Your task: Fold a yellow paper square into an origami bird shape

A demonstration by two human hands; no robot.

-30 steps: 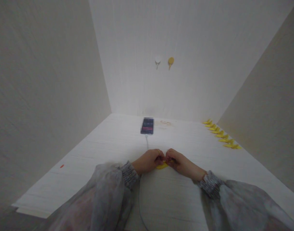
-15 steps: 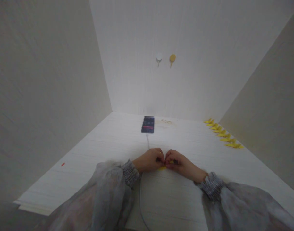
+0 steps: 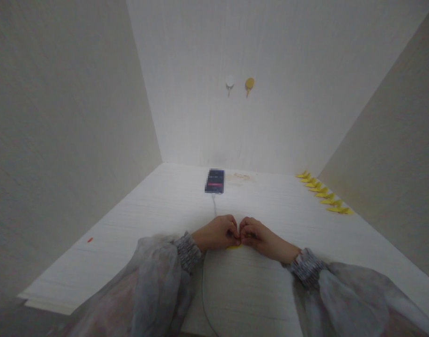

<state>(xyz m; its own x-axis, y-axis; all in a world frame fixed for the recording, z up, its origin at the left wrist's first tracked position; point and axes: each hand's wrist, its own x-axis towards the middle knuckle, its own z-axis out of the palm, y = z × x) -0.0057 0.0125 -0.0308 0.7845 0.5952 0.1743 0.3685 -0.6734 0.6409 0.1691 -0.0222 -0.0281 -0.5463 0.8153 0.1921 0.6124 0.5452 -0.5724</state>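
My left hand and my right hand meet over the middle of the white table, fingertips pinched together. Between them is a small piece of yellow paper, mostly covered by the fingers; only a thin edge shows below the left hand. Its folded shape cannot be made out. Along the right side of the table stands a row of several folded yellow paper pieces, pointed like little birds.
A phone with a blurred screen lies near the back wall, its cable running under my left wrist. A small red scrap is at the left edge. On the back wall hang a white hook and a yellow hook.
Both hands stay close together, with small finger movements. Less of the yellow paper shows by the right fingers now. The whole view has shifted slightly.
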